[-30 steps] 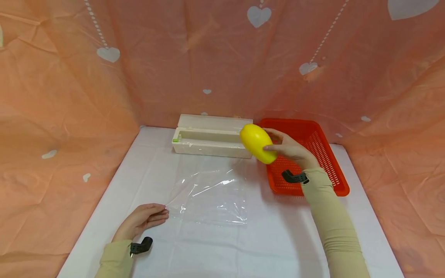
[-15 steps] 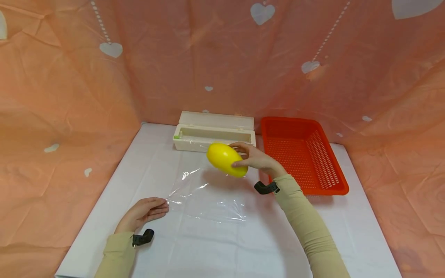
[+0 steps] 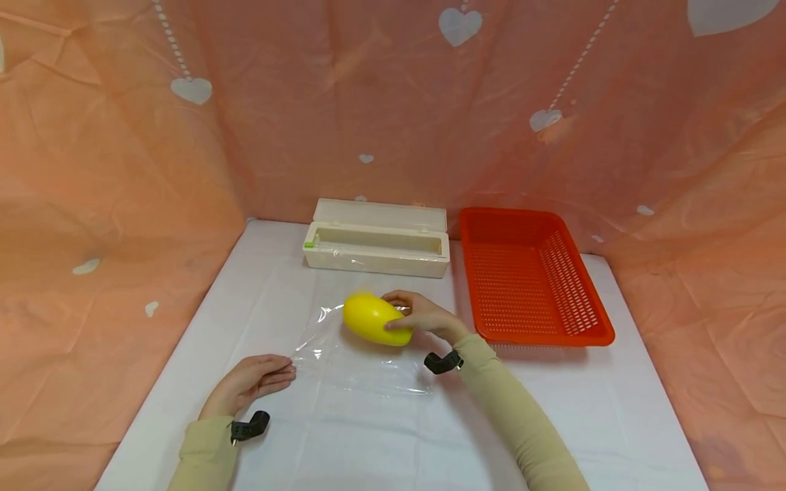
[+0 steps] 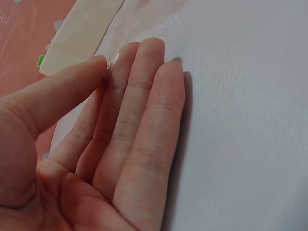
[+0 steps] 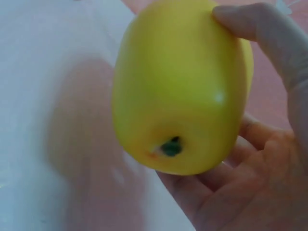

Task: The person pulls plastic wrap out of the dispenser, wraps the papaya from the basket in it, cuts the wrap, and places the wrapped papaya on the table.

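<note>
My right hand (image 3: 424, 317) grips a smooth yellow oblong fruit (image 3: 371, 319), thumb on one side and fingers on the other. In the right wrist view a dark green stem spot marks one end of the fruit (image 5: 180, 96). The fruit is over a sheet of clear cling film (image 3: 368, 372) spread across the table. At the film's near left corner, my left hand (image 3: 252, 385) pinches its edge between thumb and forefinger. The gathered film (image 4: 113, 62) shows at the fingertips in the left wrist view; the other fingers are extended.
A white cling film box (image 3: 374, 262) with its lid raised stands at the back, the film running out over its front. To its right is a red perforated basket (image 3: 482, 314). A white cloth covers the table (image 3: 344, 450); heart-patterned orange drapes (image 3: 393, 109) enclose it.
My right hand has carried the yellow fruit left and nearer from beside the basket to over the film. My left hand has stayed at the film's corner.
</note>
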